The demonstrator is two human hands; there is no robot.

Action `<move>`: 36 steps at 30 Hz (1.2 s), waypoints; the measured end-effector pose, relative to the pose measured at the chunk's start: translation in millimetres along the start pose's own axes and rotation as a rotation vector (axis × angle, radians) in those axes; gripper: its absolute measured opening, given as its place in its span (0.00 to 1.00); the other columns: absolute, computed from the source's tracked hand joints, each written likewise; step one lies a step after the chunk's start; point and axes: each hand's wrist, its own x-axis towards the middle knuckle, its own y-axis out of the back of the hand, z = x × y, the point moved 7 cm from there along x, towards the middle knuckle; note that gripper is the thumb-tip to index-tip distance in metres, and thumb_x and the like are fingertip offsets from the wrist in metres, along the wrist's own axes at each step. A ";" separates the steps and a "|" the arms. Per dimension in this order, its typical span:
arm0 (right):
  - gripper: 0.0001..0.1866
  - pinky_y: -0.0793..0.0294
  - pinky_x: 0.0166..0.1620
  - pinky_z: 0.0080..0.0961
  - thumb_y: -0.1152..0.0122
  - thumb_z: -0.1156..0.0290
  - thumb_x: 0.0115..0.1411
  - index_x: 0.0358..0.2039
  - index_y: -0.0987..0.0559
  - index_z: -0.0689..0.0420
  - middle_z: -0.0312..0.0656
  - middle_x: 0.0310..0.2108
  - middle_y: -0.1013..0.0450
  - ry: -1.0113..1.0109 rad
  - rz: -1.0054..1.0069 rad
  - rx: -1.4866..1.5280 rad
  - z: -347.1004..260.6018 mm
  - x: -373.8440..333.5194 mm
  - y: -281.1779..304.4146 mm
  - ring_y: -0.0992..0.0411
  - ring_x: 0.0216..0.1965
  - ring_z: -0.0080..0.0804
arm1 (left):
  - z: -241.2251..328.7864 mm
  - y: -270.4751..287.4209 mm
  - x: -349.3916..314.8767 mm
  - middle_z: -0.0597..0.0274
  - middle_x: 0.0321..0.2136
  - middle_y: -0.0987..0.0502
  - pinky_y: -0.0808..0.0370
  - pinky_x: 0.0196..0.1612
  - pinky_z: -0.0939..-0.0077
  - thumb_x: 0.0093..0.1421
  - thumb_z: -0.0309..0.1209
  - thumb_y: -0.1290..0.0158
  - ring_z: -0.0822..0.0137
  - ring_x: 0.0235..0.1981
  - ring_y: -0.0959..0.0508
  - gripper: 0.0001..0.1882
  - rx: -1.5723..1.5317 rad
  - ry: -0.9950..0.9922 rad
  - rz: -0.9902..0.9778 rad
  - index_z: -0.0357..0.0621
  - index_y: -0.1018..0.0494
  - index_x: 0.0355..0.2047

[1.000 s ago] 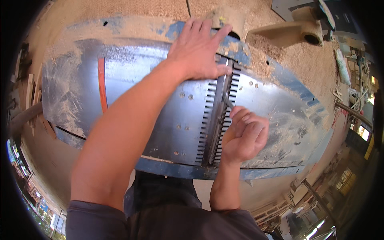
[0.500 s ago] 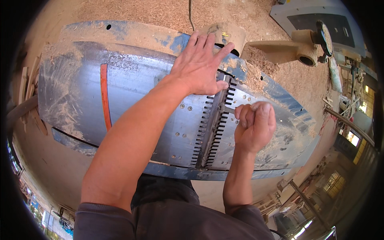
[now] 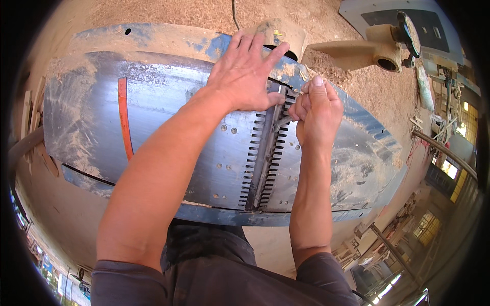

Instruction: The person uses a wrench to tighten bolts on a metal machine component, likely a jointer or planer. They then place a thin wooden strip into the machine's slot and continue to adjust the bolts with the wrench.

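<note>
A metal planer bed (image 3: 168, 97) lies before me, split by a dark slot with toothed edges. Along that slot runs the cutter head (image 3: 263, 178). My left hand (image 3: 240, 76) rests with spread fingers at the slot's far end, its thumb on the cutter head and its fingertips over the bed's far edge. To the right of the slot, my right hand (image 3: 321, 104) is closed round a small grey wrench (image 3: 282, 122). The wrench's exposed end meets the cutter head; the rest of it is hidden in my fist.
An orange strip (image 3: 124, 117) crosses the left part of the bed. Wood shavings (image 3: 173, 14) cover the floor beyond the dusty blue rim (image 3: 219, 43). At the far right stand a dusty cast part with a round knob (image 3: 408, 34) and a grey machine housing (image 3: 403, 30).
My right hand has swung away from me, turning the wrench at the cutter head. My left hand keeps its place on the machine, while the whole view has shifted slightly.
</note>
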 end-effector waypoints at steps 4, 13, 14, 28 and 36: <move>0.17 0.47 0.19 0.22 0.48 0.67 0.75 0.28 0.29 0.59 0.30 0.15 0.41 0.016 0.007 0.076 -0.6 -3.7 1.8 0.49 0.14 0.17 | -1.2 -2.8 -0.8 0.36 0.69 0.43 0.51 0.75 0.48 0.50 0.56 0.32 0.37 0.71 0.46 0.54 0.017 -0.012 0.026 0.58 0.44 0.74; 0.15 0.39 0.21 0.22 0.47 0.68 0.74 0.28 0.28 0.58 0.31 0.16 0.38 0.030 0.023 0.082 0.5 -15.4 6.3 0.45 0.15 0.18 | 1.3 0.8 1.0 0.34 0.68 0.43 0.58 0.77 0.46 0.53 0.59 0.35 0.39 0.72 0.46 0.54 0.002 -0.027 -0.040 0.54 0.46 0.74; 0.15 0.39 0.21 0.22 0.46 0.67 0.74 0.29 0.28 0.58 0.31 0.16 0.38 0.028 0.010 0.104 1.0 -13.8 6.6 0.45 0.15 0.18 | 1.8 0.6 1.6 0.34 0.69 0.43 0.58 0.77 0.46 0.53 0.59 0.36 0.38 0.72 0.46 0.54 0.012 -0.025 -0.054 0.54 0.46 0.74; 0.18 0.44 0.22 0.25 0.48 0.62 0.76 0.30 0.28 0.61 0.31 0.15 0.45 0.278 0.046 0.215 -38.9 5.4 2.8 0.47 0.15 0.21 | 0.2 -3.9 3.1 0.32 0.69 0.45 0.58 0.77 0.45 0.61 0.52 0.40 0.38 0.73 0.48 0.46 0.029 -0.014 -0.120 0.54 0.47 0.75; 0.17 0.41 0.21 0.24 0.48 0.64 0.75 0.29 0.30 0.60 0.32 0.17 0.41 0.379 0.028 0.232 -26.4 4.2 5.3 0.46 0.15 0.20 | 0.9 -5.3 1.8 0.33 0.69 0.44 0.58 0.77 0.46 0.62 0.53 0.42 0.38 0.72 0.46 0.45 0.072 -0.024 -0.097 0.56 0.47 0.75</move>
